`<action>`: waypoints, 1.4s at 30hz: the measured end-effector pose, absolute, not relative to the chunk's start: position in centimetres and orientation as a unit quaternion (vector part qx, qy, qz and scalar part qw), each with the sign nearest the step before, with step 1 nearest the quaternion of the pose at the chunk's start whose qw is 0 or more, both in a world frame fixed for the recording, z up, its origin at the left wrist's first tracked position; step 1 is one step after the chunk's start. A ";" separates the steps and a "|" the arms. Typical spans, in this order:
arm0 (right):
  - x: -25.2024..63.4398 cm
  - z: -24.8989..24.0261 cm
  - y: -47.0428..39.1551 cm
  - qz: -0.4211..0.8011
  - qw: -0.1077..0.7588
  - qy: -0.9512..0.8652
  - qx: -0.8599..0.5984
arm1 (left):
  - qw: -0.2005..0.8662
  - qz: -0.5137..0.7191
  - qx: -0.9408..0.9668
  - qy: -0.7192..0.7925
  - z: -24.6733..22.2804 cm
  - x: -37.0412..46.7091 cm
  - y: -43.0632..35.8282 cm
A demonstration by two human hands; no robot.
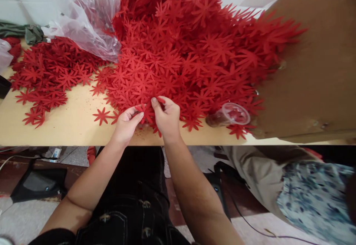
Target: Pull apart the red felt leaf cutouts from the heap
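Head view: pale yellow worktop (79, 124), front edge nearest.
Left hand (125, 126): near the front edge, grip closed to a thumb-and-finger pinch on a thin red flower-shaped piece (147, 113).
Right hand (170, 118): just beside it, grip likewise pinched, on red petals (161, 99); overlap hides whether these belong to the same piece.
Cup: clear plastic, tipped over near the front edge, right of the hands (215, 120).
Large panel: brown, at the right end (308, 89).
Main heap: red many-petalled pieces, from the hands to the back edge (189, 44).
Smaller heap: similar red pieces, toward the left edge (55, 65).
Bag: clear crinkled plastic, behind, between both heaps (75, 28).
Cloth: dark green, back left corner (33, 34).
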State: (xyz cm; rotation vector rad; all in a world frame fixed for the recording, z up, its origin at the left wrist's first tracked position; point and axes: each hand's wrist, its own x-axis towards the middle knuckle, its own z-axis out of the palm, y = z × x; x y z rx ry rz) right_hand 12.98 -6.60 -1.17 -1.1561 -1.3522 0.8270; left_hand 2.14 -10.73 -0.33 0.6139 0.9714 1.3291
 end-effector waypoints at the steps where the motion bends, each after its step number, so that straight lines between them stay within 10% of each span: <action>1: 13.0 -1.2 -6.2 0.341 0.575 -0.565 -0.484 | 0.630 0.587 0.267 0.433 -0.4 2.1 -10.6; 42: 14.9 -2.5 -0.4 0.299 0.641 -0.535 -0.461 | 0.566 0.626 0.315 0.433 0.1 1.4 -10.2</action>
